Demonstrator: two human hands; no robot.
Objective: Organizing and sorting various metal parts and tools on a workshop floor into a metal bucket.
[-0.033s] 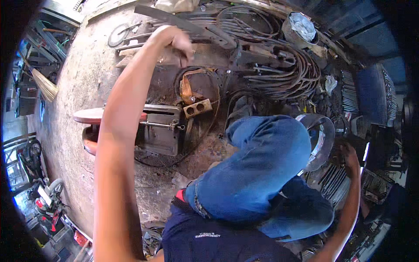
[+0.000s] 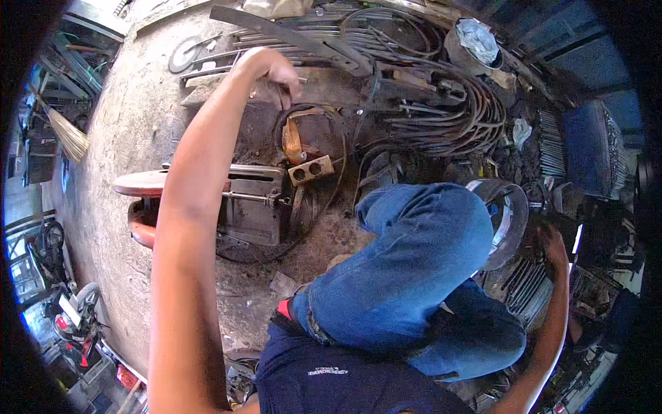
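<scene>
My left hand [image 2: 277, 74] is raised over the far part of the floor, fingers curled downward. A short thin tip shows beside its knuckles; whether the hand grips it is unclear. Below the hand are a black cable loop [image 2: 343, 148], a torn orange-brown piece [image 2: 292, 141] and a beige two-socket outlet block [image 2: 312, 170]. Under my left forearm stands a machine like a cut-off saw, with a dark metal base [image 2: 255, 221] and clamping screw. My right hand [image 2: 552, 243] reaches down on the right, near a wide metal ring [image 2: 514, 228] and a bundle of metal rods [image 2: 527, 286]; shadow hides its fingers.
A flat metal bar [image 2: 289, 36] and long rods lie across the back. Bent rods [image 2: 476, 124] form a coil at the back right, near a bucket [image 2: 452, 52] holding a plastic bag. A broom [image 2: 67, 138] leans at the left. My bent jeans-clad leg [image 2: 414, 248] fills the middle.
My left hand has dropped slightly toward the cable loop, and its fingers are less blurred. My right hand stays in about the same place.
</scene>
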